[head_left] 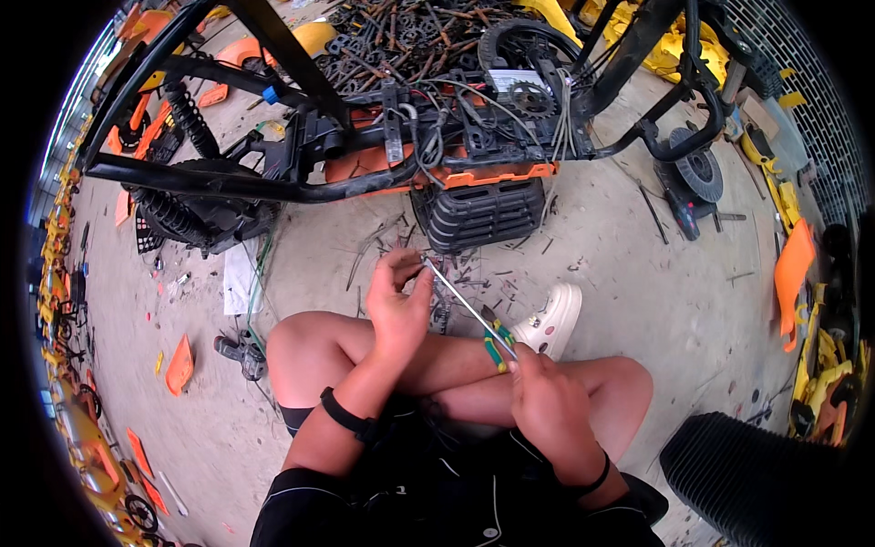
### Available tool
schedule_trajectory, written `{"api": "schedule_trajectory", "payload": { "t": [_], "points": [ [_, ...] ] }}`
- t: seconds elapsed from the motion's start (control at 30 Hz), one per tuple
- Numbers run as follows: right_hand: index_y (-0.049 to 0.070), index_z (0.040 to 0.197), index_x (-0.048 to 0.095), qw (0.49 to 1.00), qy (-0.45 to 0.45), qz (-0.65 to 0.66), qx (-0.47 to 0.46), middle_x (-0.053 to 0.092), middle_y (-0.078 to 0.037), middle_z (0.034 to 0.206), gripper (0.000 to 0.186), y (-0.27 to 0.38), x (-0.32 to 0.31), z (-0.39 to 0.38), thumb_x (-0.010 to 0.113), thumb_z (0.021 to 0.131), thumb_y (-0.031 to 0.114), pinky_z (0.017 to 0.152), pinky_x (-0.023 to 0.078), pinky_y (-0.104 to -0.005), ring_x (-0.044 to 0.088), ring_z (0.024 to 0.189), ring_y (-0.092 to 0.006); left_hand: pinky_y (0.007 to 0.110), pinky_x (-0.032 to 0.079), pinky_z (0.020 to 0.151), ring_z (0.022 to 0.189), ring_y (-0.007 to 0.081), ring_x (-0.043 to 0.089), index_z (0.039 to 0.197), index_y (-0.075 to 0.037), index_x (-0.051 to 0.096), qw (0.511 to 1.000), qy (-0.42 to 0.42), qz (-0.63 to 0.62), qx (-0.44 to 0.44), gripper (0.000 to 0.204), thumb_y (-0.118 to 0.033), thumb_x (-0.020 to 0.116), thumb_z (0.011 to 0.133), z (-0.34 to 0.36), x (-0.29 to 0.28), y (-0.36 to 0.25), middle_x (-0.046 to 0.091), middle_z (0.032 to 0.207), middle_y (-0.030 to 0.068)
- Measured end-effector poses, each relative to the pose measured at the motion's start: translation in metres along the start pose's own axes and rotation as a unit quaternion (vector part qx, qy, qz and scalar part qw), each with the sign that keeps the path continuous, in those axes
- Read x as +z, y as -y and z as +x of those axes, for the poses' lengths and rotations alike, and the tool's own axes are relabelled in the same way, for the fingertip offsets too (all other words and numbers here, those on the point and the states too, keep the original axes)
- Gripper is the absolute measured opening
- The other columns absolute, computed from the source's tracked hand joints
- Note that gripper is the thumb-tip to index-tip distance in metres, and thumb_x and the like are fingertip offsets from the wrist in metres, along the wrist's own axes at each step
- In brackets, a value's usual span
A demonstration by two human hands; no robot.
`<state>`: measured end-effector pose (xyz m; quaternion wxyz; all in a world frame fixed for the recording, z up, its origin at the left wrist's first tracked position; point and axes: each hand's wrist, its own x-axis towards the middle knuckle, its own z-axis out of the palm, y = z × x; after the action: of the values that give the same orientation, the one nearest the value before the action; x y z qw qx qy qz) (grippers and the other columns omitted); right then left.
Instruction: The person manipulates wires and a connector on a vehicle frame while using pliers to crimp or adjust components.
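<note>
My right hand (550, 401) is closed around the near end of a long thin metal rod (467, 305), which looks like a screwdriver shaft; any handle is hidden in the palm. The rod slants up and left to my left hand (399, 296). There the thumb and fingers pinch together at its far tip, and whatever small thing they hold is too small to make out. Pliers with green and yellow grips (497, 339) lie against my shin just beside the right hand; I cannot tell whether its fingers touch them.
Ahead stands a black tubular vehicle frame (301, 187) with wiring and a black ribbed box (483, 214). Behind it is a heap of rusty metal parts (401, 41). A cordless drill (241, 354) lies left of my knee, a wheeled black part (693, 173) at right. Screws and scraps dot the floor.
</note>
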<state>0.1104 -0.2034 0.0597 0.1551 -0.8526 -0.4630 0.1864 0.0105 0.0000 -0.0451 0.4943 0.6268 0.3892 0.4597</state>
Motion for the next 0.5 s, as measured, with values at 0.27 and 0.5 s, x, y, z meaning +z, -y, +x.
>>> {"api": "schedule_trajectory", "payload": {
  "t": [0.27,0.5],
  "points": [
    [0.008,0.122,0.065,0.984,0.02,0.178,0.016,0.07,-0.021,0.098,0.027,-0.013,0.003,0.006,0.058,0.099,0.019,0.073,0.053,-0.0491,0.067,0.086,-0.0425,0.028,0.053,0.079,0.088,0.0138,0.065,0.12,0.001,0.059,0.99,0.13,0.015,-0.048,0.023,-0.009,0.062,0.099,0.002,-0.011,-0.006,0.07,0.096,0.0109],
    [0.004,0.116,0.067,0.967,0.027,0.252,-0.037,0.07,-0.02,0.089,0.021,-0.021,-0.006,0.01,0.06,0.098,0.014,0.072,0.053,-0.04,0.068,0.08,-0.034,0.037,0.046,0.06,0.064,0.0248,0.057,0.105,0.001,0.06,0.987,0.098,0.118,0.048,0.016,-0.013,0.053,0.103,-0.006,-0.014,-0.011,0.059,0.072,0.0132]
  ]
}}
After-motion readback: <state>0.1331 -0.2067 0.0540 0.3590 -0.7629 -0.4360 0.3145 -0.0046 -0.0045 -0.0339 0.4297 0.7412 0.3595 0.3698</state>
